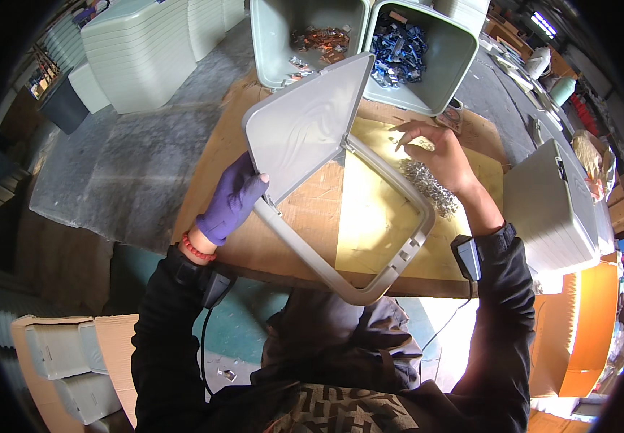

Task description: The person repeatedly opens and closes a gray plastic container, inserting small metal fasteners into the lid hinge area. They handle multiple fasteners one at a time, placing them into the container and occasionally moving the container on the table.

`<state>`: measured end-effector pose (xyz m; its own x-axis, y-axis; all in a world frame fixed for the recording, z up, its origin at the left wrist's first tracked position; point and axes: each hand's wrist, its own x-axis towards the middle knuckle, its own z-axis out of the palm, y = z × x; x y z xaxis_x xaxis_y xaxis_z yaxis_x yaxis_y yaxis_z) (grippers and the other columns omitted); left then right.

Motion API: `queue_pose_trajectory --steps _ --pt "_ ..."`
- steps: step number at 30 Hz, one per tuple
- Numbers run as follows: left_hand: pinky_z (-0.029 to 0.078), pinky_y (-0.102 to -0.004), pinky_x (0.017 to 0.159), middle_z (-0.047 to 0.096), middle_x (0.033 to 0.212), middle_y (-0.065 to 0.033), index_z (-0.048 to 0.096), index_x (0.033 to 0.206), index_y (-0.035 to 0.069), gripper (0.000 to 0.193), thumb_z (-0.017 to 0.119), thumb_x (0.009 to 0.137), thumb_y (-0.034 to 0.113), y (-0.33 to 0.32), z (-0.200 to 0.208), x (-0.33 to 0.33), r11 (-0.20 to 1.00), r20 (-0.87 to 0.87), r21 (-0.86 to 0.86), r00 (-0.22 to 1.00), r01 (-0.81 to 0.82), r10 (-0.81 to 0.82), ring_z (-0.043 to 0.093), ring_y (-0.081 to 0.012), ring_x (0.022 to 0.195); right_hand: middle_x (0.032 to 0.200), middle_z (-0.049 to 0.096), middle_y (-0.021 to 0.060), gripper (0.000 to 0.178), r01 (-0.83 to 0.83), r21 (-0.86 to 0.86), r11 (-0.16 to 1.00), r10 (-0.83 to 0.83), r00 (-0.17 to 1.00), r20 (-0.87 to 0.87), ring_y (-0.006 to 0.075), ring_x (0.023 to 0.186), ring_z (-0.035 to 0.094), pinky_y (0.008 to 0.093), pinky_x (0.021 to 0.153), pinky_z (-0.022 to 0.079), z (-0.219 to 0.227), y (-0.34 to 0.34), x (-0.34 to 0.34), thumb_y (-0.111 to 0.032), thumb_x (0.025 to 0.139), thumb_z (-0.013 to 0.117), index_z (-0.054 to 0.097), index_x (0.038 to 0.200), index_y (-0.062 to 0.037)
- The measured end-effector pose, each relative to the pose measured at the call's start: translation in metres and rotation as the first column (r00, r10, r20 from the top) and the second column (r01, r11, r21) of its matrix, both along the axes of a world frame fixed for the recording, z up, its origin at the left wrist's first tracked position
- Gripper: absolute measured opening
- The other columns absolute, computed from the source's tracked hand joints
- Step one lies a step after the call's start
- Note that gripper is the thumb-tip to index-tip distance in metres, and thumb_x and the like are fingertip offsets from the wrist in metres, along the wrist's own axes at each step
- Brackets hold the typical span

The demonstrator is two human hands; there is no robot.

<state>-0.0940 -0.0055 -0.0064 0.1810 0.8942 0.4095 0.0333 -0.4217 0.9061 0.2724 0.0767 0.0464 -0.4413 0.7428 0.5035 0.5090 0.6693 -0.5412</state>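
My left hand (234,200), in a purple glove with a bare thumb tip, grips a grey plastic bin lid at its left hinge corner. The lid's flap (305,123) stands raised, while its open rectangular frame (305,254) slants down towards me over the table edge. To the right of the flap, my bare right hand (438,155) has thumb and forefinger curled in a pinch; whatever is between the tips is too small to make out. Just below that hand lies a pile of small shiny metal pieces (431,189) on a yellow sheet (362,238).
Two pale green bins lie at the back, one with copper-coloured pieces (325,42), the other with blue pieces (399,54). Stacked grey bins (139,54) stand far left. More stacked grey lids (554,206) are at right. An open carton (113,361) sits lower left.
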Motion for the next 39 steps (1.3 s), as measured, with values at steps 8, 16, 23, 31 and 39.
queue_pose_trajectory --steps 8,16,23,31,39 --pt "0.044 -0.0278 0.078 0.058 0.096 -0.0002 0.058 0.126 -0.001 0.038 0.062 0.101 0.027 0.003 -0.001 -0.006 0.997 -0.082 -0.073 0.997 0.001 -0.007 0.050 -0.0091 0.087 0.096 0.076 0.0153 0.017 -0.350 -0.174 0.920 0.386 0.886 0.259 0.0314 0.092 0.074 0.0402 0.084 0.059 0.005 -0.050 -0.121 -0.001 0.083 0.072 0.078 0.097 -0.0073" --pt "0.048 -0.0292 0.085 0.065 0.105 -0.0029 0.059 0.125 0.000 0.032 0.061 0.103 0.023 0.004 -0.002 -0.005 1.000 -0.075 -0.005 0.997 0.015 -0.015 0.055 -0.0097 0.098 0.082 0.071 0.0179 0.011 -0.289 -0.314 0.905 0.265 0.957 -0.117 0.0332 0.075 0.071 0.0381 0.071 0.055 -0.025 -0.061 -0.165 -0.002 0.082 0.076 0.070 0.092 -0.0013" --pt "0.048 -0.0307 0.088 0.066 0.107 -0.0042 0.058 0.126 -0.002 0.034 0.061 0.102 0.023 0.006 0.001 -0.006 0.993 -0.057 -0.060 0.993 0.104 -0.108 0.056 -0.0109 0.099 0.079 0.072 0.0142 0.012 -0.298 -0.297 0.907 0.227 0.941 -0.250 0.0212 0.072 0.071 0.0325 0.070 0.055 -0.031 -0.065 -0.166 0.000 0.083 0.078 0.071 0.093 -0.0002" --pt "0.048 -0.0323 0.091 0.065 0.113 -0.0060 0.057 0.128 -0.002 0.039 0.063 0.101 0.025 0.005 -0.001 -0.006 0.996 -0.036 -0.045 0.996 0.080 -0.082 0.056 -0.0128 0.103 0.080 0.075 0.0114 0.015 -0.183 -0.351 0.918 0.141 0.980 -0.143 0.0130 0.071 0.070 0.0296 0.069 0.055 -0.036 -0.061 -0.170 -0.005 0.081 0.083 0.075 0.092 0.0017" --pt "0.047 -0.0310 0.092 0.065 0.115 -0.0065 0.056 0.131 -0.002 0.043 0.065 0.100 0.025 0.006 0.002 -0.012 0.986 -0.109 -0.164 0.993 0.035 -0.054 0.056 -0.0123 0.105 0.084 0.070 0.0135 0.006 -0.264 0.147 0.953 0.247 0.961 0.124 0.0341 0.074 0.069 0.0408 0.067 0.056 -0.046 -0.068 -0.170 0.001 0.079 0.073 0.069 0.083 -0.0001"
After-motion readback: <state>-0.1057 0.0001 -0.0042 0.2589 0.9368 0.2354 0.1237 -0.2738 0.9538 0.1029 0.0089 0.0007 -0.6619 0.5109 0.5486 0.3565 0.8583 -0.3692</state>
